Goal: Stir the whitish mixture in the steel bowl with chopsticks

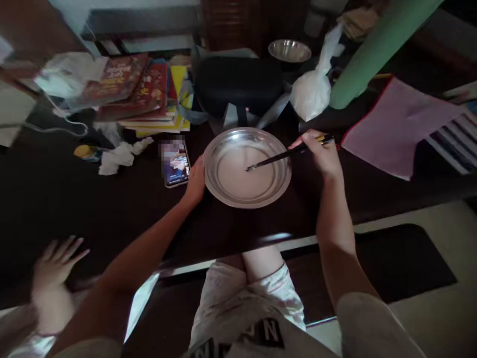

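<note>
A wide steel plate [218, 186] holding pale liquid sits on the dark table [93, 204] in front of me. My left hand [196, 181] grips the plate's left rim. My right hand [321, 153] is shut on dark chopsticks [279, 156] that slant down to the left, their tips resting in the liquid near the plate's middle.
A phone [176, 166] lies just left of the plate. Behind are stacked books [143, 94], crumpled tissue [119, 155], a black cushion [238, 84], a white plastic bag [313, 89], a steel bowl [289, 50], a green roll [372, 52] and a pink cloth [402, 124]. Another person's hand [55, 263] rests at the table's lower left.
</note>
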`<control>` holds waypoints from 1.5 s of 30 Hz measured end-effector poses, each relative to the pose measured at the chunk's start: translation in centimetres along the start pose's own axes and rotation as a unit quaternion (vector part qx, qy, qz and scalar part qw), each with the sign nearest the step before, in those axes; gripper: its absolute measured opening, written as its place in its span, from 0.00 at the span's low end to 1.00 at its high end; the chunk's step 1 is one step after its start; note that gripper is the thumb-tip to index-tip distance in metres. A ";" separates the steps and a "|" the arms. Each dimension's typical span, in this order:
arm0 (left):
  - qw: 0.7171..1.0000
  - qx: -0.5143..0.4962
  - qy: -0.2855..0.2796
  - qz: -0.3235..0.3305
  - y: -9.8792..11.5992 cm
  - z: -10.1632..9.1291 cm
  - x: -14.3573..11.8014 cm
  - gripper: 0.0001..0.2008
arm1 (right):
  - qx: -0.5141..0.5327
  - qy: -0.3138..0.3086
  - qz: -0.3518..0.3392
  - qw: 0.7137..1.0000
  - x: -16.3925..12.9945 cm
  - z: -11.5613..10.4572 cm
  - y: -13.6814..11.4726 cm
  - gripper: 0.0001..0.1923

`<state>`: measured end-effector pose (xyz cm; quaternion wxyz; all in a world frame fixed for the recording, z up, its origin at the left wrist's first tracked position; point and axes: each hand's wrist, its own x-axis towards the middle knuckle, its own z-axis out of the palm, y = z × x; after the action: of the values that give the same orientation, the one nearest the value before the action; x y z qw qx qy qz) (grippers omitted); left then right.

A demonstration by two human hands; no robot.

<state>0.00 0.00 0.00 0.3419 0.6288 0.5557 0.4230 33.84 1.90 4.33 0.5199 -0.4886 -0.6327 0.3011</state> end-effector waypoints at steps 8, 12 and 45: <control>0.998 -0.050 0.021 -0.015 -0.5 0.4 0.0 0.19 | 0.007 -0.097 -0.006 0.995 -0.3 0.7 -0.2 0.21; 0.996 -0.082 0.033 -0.020 -1.1 0.7 0.2 0.19 | 0.016 -0.035 -0.001 0.999 -0.3 0.1 0.1 0.20; 0.994 -0.102 0.037 -0.027 -1.2 0.8 0.3 0.19 | -0.001 -0.025 -0.005 1.000 -0.2 0.2 0.2 0.23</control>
<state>0.23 0.46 -1.31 0.3948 0.5594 0.5387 0.4910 33.69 1.77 4.02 0.5044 -0.4785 -0.6482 0.3105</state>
